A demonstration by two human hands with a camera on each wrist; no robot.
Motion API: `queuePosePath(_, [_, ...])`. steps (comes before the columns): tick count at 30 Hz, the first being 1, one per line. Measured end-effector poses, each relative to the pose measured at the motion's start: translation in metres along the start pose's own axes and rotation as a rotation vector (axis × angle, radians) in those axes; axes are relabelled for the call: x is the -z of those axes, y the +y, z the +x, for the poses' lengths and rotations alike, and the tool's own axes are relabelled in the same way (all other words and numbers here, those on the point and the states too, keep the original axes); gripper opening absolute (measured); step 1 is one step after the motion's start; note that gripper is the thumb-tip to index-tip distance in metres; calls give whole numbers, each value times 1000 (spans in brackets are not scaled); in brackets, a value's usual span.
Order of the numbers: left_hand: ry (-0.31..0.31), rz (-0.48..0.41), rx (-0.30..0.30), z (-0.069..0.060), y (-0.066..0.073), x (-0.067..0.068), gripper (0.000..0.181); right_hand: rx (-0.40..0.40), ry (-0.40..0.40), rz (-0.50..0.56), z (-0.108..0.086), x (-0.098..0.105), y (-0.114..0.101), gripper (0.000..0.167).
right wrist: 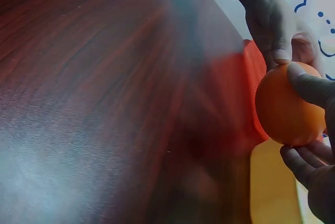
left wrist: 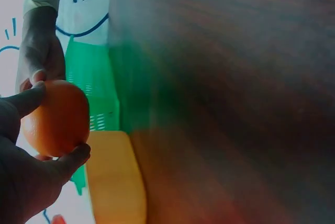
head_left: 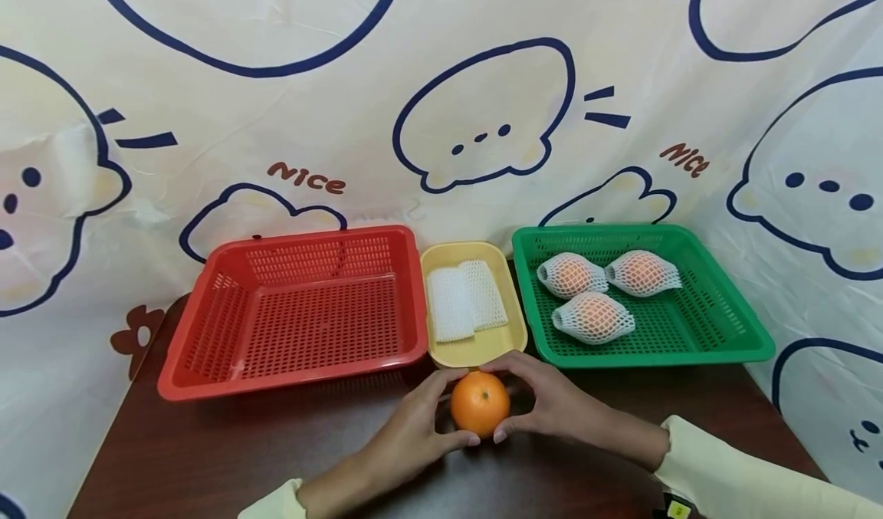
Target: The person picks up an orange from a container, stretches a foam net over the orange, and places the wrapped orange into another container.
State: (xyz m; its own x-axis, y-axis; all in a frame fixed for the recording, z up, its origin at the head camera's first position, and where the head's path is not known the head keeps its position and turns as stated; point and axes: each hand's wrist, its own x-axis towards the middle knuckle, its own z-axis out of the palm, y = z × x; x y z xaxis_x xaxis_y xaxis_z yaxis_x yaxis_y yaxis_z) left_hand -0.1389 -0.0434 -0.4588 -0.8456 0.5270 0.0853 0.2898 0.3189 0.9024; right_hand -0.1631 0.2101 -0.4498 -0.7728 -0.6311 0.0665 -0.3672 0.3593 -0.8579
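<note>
Between my two hands is an orange, its stem end showing in the head view. My left hand holds it from the left, thumb near the front and fingers behind. From the other side my right hand grips it the same way. Both wrist views show thumbs and fingertips touching the orange. Just behind it stands a yellow tray with white foam net sleeves lying in it.
A red basket stands at the left, with nothing visible inside. On the right, a green basket holds three fruits in foam nets. The dark wooden table lies in front, and a printed cloth hangs behind.
</note>
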Motion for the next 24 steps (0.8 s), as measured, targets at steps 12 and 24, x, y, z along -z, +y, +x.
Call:
queuePosePath(12, [13,-57,73,-2,-20,-9,78,-77,-10,8,0,-17,21,71])
queuePosePath(24, [30,-267,171,-2,-36,-17,78,-108,-9,18,1,-23,30,69])
